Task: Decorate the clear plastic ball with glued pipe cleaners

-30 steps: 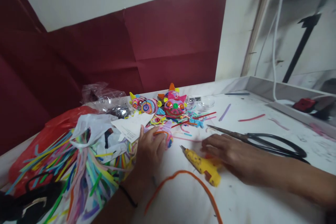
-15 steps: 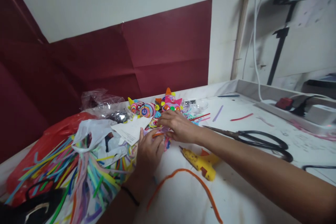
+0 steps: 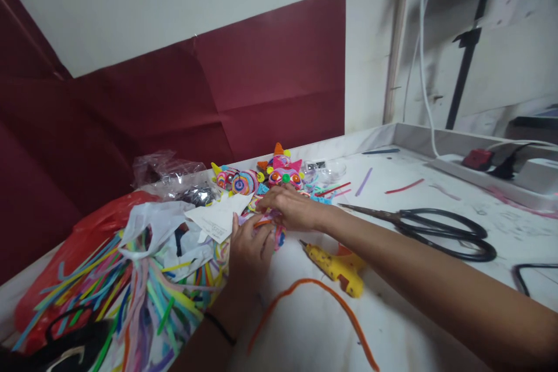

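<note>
My left hand point(image 3: 247, 253) rests on the white table, its fingers curled around a small pink and multicoloured coiled craft piece point(image 3: 277, 235). My right hand point(image 3: 290, 207) reaches across from the right and lies over the top of the same piece, fingers touching it and an orange strip point(image 3: 263, 222). A yellow glue gun point(image 3: 336, 268) lies just right of my hands, untouched. Behind my hands stand finished coiled figures point(image 3: 283, 172) with pointed ears.
Large black scissors point(image 3: 440, 232) lie to the right. An orange pipe cleaner point(image 3: 322, 302) curves along the table in front. A heap of coloured strips point(image 3: 131, 290) with white and red bags fills the left. Loose strips, a clear dish point(image 3: 333, 171) and a power strip point(image 3: 479, 165) sit behind.
My right hand left the table beside the glue gun and moved left onto the craft piece under my left hand. The view shifted slightly right.
</note>
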Motion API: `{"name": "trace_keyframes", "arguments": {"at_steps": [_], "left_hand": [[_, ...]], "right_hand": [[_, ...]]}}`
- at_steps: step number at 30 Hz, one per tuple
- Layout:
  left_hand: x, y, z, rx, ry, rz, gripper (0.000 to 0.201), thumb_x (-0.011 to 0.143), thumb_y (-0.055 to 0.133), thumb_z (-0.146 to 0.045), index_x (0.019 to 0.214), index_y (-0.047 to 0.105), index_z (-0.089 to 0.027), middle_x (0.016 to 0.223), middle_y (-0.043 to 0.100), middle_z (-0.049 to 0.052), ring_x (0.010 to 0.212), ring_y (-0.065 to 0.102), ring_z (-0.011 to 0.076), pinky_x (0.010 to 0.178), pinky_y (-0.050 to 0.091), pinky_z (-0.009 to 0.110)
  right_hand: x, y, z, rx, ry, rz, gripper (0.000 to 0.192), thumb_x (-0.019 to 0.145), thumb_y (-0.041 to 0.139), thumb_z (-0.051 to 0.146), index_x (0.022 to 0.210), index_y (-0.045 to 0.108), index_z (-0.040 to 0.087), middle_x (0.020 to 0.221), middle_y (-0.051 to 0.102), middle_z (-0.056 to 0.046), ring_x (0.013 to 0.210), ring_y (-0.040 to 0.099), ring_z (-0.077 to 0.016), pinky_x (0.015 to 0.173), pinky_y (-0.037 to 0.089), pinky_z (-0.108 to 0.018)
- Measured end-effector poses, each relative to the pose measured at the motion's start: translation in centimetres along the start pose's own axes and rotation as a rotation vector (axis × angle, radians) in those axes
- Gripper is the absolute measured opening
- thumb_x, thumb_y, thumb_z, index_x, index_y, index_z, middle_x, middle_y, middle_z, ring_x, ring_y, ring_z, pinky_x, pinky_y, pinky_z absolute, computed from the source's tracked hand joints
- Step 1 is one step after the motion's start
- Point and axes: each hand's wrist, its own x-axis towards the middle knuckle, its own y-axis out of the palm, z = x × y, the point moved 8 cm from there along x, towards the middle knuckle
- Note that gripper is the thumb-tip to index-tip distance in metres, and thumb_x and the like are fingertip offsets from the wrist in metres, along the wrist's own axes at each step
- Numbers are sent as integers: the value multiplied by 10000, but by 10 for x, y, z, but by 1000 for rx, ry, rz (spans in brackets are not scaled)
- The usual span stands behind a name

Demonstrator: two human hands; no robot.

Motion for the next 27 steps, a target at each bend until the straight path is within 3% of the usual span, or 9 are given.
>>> {"name": "trace_keyframes", "arguments": {"at_steps": [11, 17, 27], "left_hand": [[0, 1, -1, 37, 6, -8, 215, 935, 506, -198, 991, 713, -200, 1139, 664, 132, 1121, 639, 268, 1147, 287, 641], [-1, 1, -1, 45, 15, 7, 215, 937, 503, -192, 1017, 702, -198, 1122, 666, 130, 1103, 646, 260, 1146, 291, 642], [-3, 2, 2, 47, -1, -4, 201, 939, 505, -214, 991, 699, -211, 1208, 630, 123, 1195, 591, 264, 1143, 291, 643]], "right_hand": [[2, 1, 1, -11, 16, 24, 298, 826, 600, 24, 1071, 695, 164, 1072, 748, -109, 1073, 626, -266, 834, 314, -344], [5, -1, 4, -22, 31, 46, 360, 824, 632, 40, 1156, 666, 176, 1081, 751, -100, 1050, 638, -250, 823, 298, -329], [7, 1, 4, -34, 55, 72, 276, 844, 589, 40, 1061, 675, 187, 1053, 765, -77, 1004, 661, -246, 792, 301, -321]]}}
